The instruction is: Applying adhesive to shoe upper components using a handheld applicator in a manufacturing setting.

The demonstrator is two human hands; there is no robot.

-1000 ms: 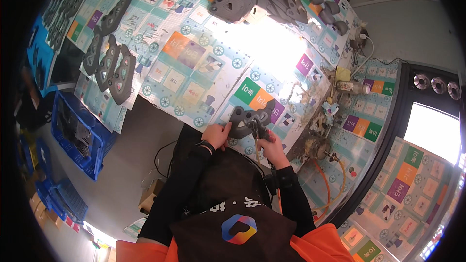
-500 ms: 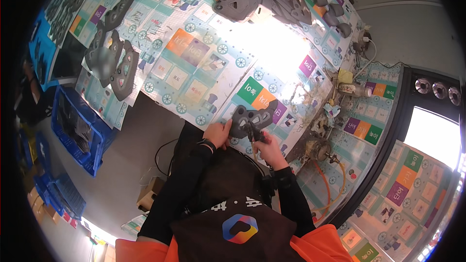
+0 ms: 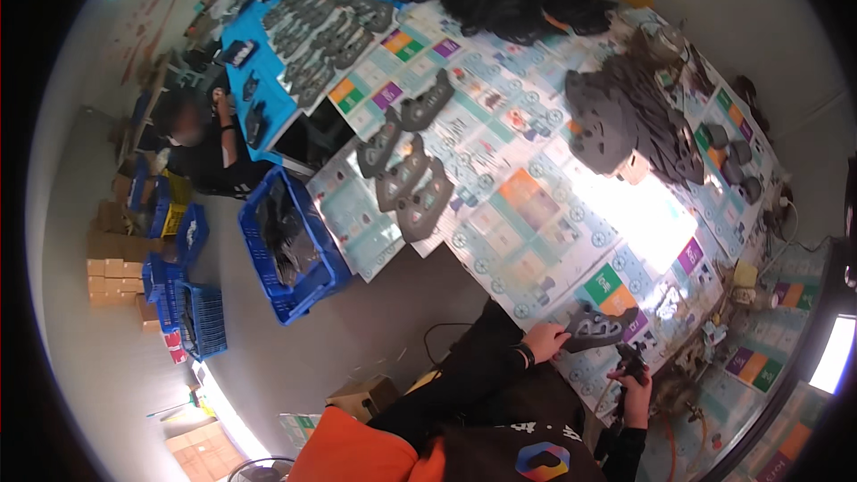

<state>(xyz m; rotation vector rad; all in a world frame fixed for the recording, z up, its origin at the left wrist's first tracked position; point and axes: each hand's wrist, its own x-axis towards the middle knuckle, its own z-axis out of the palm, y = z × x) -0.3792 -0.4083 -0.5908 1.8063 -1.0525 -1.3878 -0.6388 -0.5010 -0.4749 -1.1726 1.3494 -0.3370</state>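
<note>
Near the front edge of the table, a dark grey moulded piece [image 3: 596, 327] with several cut-outs is held at its left end. My left hand [image 3: 543, 340] is closed on that end, fingers at its edge. To the right of the piece, my right hand [image 3: 635, 393] grips a dark pistol-shaped hand tool [image 3: 630, 359]. The tool's upper end stands just off the piece's lower right side. A thin hose or cord seems to run down from it, too small to make out well.
Similar grey pieces [image 3: 418, 187] lie at the table's left, with a stacked pile [image 3: 607, 116] farther back. Dark grey cups [image 3: 737, 161] stand at the right. A blue crate [image 3: 330, 254] sits left of the table. A co-worker [image 3: 201, 147] is beyond it, beside a blue-covered table [image 3: 239, 31].
My view has swung left, bringing in the co-worker and more of the room. The tool, which overlapped the grey piece, is now apart from it. Both hands keep their hold.
</note>
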